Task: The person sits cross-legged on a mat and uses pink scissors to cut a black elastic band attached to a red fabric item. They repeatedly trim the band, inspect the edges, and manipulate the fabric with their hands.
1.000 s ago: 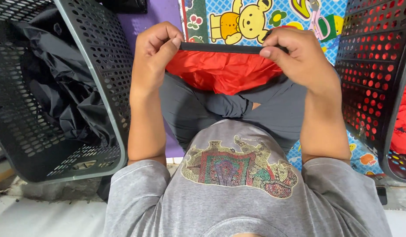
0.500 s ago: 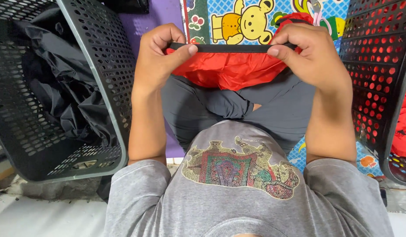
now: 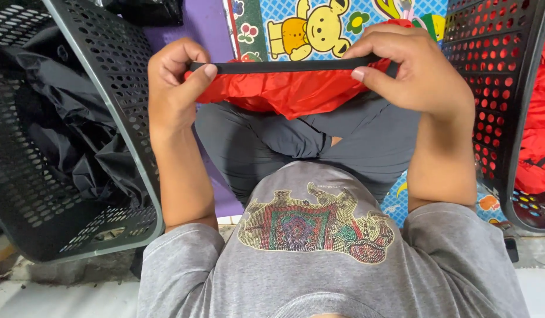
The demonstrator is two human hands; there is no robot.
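A red garment (image 3: 284, 91) with a black waistband (image 3: 284, 65) is stretched out above my crossed legs. My left hand (image 3: 175, 82) pinches the band's left end between thumb and fingers. My right hand (image 3: 413, 68) grips the right end. The red cloth hangs bunched below the band, resting against my grey trousers.
A black perforated basket (image 3: 107, 112) tilts at my left with dark garments (image 3: 54, 123) inside. A second black basket (image 3: 496, 106) at my right holds red cloth (image 3: 540, 129). A colourful play mat with a cartoon bear (image 3: 310, 26) lies ahead on the floor.
Both hands have lifted the garment slightly and pulled the waistband straighter and wider. The baskets have not moved.
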